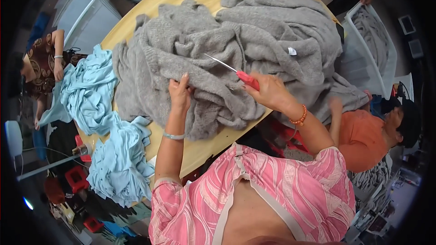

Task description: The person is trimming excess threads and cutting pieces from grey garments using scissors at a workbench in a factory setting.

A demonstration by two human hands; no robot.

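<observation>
A large heap of grey knitted garments (pixel 200 41) covers most of the table before me. My left hand (pixel 180 92) is closed on a fold of grey knit at the heap's near side, thumb up, fingers partly hidden in the cloth. Closed round the red handle of a tool (pixel 247 80) is my right hand (pixel 269 91). Its slim, pointed metal shaft reaches left over the knit; whether it has one blade or two I cannot make out. A small white label (pixel 292 51) lies on the knit farther right.
Light blue garments (pixel 88 95) are heaped along the left of the wooden table (pixel 150 0). A person in orange (pixel 361 138) works close on my right, another person (pixel 45 59) at far left. Plastic bins (pixel 86 13) stand beyond the table; a bin (pixel 349 59) at right holds grey knits.
</observation>
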